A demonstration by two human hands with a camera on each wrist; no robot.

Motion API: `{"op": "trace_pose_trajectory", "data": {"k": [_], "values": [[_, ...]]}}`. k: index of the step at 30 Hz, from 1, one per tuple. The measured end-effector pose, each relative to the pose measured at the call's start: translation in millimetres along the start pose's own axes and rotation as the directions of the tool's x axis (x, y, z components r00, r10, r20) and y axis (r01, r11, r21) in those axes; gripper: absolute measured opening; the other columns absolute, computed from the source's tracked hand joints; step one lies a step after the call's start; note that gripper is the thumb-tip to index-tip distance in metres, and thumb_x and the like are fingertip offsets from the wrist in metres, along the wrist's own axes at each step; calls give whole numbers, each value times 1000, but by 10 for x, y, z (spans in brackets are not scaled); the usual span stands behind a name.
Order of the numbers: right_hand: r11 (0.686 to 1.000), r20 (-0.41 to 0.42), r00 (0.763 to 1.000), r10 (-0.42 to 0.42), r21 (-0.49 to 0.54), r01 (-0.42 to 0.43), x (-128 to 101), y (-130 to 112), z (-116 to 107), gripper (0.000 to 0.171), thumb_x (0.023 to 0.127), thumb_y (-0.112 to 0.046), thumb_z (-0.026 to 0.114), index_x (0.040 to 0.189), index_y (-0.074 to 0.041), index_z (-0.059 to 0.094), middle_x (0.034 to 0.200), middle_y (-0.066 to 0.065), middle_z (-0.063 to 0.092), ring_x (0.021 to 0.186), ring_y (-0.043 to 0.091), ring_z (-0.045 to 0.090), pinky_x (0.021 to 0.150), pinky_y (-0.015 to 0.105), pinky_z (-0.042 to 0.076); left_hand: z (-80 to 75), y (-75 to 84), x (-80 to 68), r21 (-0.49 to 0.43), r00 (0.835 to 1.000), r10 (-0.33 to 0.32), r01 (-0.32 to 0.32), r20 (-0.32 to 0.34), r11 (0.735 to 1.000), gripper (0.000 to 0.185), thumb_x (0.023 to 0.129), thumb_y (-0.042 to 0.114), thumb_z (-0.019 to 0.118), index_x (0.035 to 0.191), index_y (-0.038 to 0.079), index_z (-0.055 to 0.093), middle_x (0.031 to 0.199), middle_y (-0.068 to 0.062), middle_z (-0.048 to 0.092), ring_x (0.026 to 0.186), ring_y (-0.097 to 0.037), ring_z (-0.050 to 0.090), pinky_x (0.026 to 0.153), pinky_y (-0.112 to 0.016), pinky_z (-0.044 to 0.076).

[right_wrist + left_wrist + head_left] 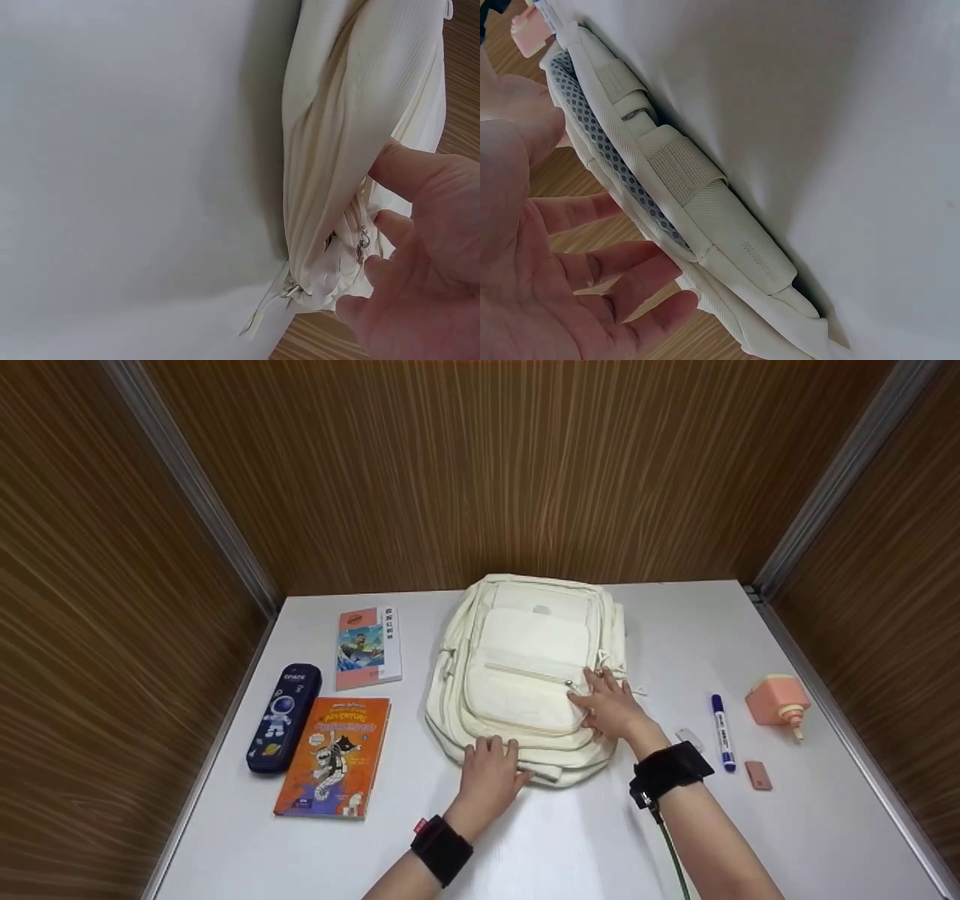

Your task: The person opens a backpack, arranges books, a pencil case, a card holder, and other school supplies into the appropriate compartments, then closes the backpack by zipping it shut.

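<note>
From the head camera, a cream backpack is lying flat at the middle of a white table, its zips closed so that whatever it holds is staying hidden. The left hand is resting with straight fingers on the pack's near bottom edge, gripping nothing. The right hand is lying over the right end of the front pocket, its fingertips sitting at the small metal zip pull; whether they are pinching it cannot be told from here. Brown wood-grain walls are closing in the table on three sides. To the left of the pack are lying a dark blue pencil case, an orange book and a smaller pale book; to the right, well apart, a blue marker, a small brown eraser and a pink object too small to identify. From the left wrist camera, only the pack's padded strap and grey mesh back are showing, with the open palm and spread fingers touching the edge; the rest is cut off. From the right wrist camera, the pack's side is bulging against the table, and the loosely bent fingers are lying just beside a dangling zip pull, not closing on it.
</note>
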State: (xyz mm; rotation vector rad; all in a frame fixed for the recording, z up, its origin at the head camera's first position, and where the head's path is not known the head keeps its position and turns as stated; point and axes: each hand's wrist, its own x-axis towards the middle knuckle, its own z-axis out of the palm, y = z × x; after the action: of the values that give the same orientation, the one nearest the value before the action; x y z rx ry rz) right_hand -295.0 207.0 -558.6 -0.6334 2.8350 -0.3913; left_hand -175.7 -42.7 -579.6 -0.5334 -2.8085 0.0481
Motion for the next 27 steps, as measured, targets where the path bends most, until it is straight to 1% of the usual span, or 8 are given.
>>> {"op": "trace_pose_trajectory", "data": {"k": [7, 10, 14, 17, 19, 22, 24, 27], "values": [[1000, 36, 999, -18, 23, 17, 73, 36, -54, 60, 86, -17, 72, 143, -17, 52, 160, 21, 14, 143, 50, 1, 109, 68, 5, -15, 71, -60, 38, 1000, 4, -5, 13, 999, 61, 91, 59, 57, 126, 10, 61, 103, -11, 57, 98, -28, 55, 80, -43, 45], [997, 56, 998, -35, 69, 31, 106, 47, -85, 60, 85, -14, 73, 141, -16, 53, 160, 20, 13, 143, 50, 0, 110, 67, 3, -52, 20, -30, -11, 1000, 12, -12, 10, 1000, 51, 92, 52, 61, 124, 12, 63, 100, -9, 59, 94, -28, 56, 79, -42, 44], [995, 69, 996, -51, 83, 46, 122, 67, -97, 61, 85, -13, 74, 142, -15, 53, 160, 21, 12, 143, 50, 0, 110, 66, 2, -69, -129, 115, -127, 999, 16, -21, -41, 992, 38, 91, 37, 67, 121, 13, 65, 97, -8, 63, 89, -27, 59, 78, -42, 45], [995, 66, 996, -62, 85, 56, 126, 94, -83, 61, 85, -14, 74, 142, -14, 52, 160, 20, 11, 143, 50, -1, 109, 67, 2, -19, -243, 234, -198, 998, -6, -5, -55, 980, 43, 91, 35, 68, 128, 14, 62, 107, -12, 61, 100, -29, 57, 88, -45, 43], [994, 63, 995, -71, 83, 66, 128, 113, -72, 61, 85, -16, 74, 142, -15, 52, 161, 20, 11, 143, 49, -1, 109, 67, 3, 37, -306, 289, -223, 999, -27, 22, -19, 975, 49, 92, 40, 66, 135, 17, 59, 121, -17, 56, 115, -35, 52, 98, -51, 38], [993, 53, 995, -85, 84, 80, 131, 133, -61, 61, 85, -18, 74, 142, -15, 52, 160, 20, 12, 143, 49, -1, 109, 67, 4, 124, -373, 325, -240, 995, -53, 73, 88, 968, 58, 94, 53, 56, 144, 24, 52, 143, -24, 42, 135, -43, 35, 106, -65, 25], [992, 45, 995, -91, 91, 87, 131, 140, -60, 62, 84, -18, 75, 142, -14, 52, 160, 21, 13, 143, 50, 0, 109, 68, 4, 170, -407, 330, -253, 985, -62, 102, 162, 962, 61, 95, 61, 48, 147, 29, 47, 152, -24, 32, 141, -47, 24, 105, -71, 17], [991, 37, 996, -86, 108, 81, 132, 147, -71, 62, 84, -18, 75, 142, -14, 53, 160, 20, 13, 144, 49, 0, 110, 67, 3, 207, -444, 337, -291, 973, -63, 128, 222, 948, 66, 93, 68, 41, 148, 31, 44, 156, -23, 25, 143, -48, 16, 104, -74, 13]]}}
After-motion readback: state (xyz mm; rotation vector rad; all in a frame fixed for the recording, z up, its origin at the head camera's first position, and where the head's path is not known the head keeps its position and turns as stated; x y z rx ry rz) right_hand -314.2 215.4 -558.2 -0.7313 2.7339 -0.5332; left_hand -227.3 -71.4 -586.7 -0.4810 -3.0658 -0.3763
